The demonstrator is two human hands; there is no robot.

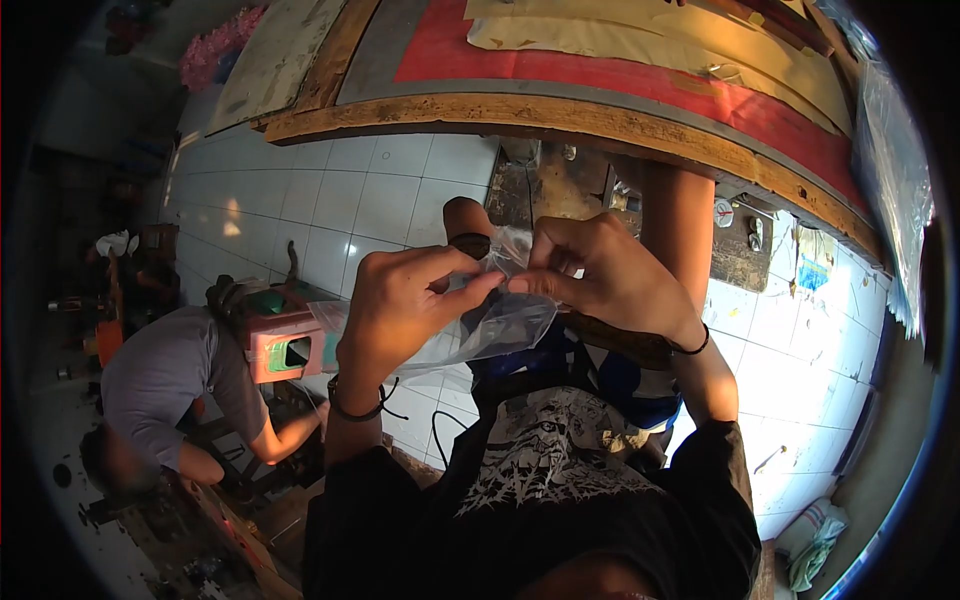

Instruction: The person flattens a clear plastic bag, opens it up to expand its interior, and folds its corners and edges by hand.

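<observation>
A clear plastic bag [495, 330] hangs between my two hands, above my lap. My left hand [405, 300] pinches its upper edge between thumb and forefinger. From the other side, my right hand [600, 268] pinches the same edge, thumb and forefinger pressed together, the fingertips of both hands almost meeting. The see-through sheet spreads below my fingers and reaches left behind my left wrist. Whether anything small lies inside the bag, I cannot tell.
A wooden-edged table [560, 112] with red and tan sheets [650, 45] stands ahead. Clear plastic sheeting [893, 190] hangs at its right end. To the left, a person in a grey shirt [165, 370] bends beside a pink plastic stool [285, 345]. White tiles [375, 190] cover the floor.
</observation>
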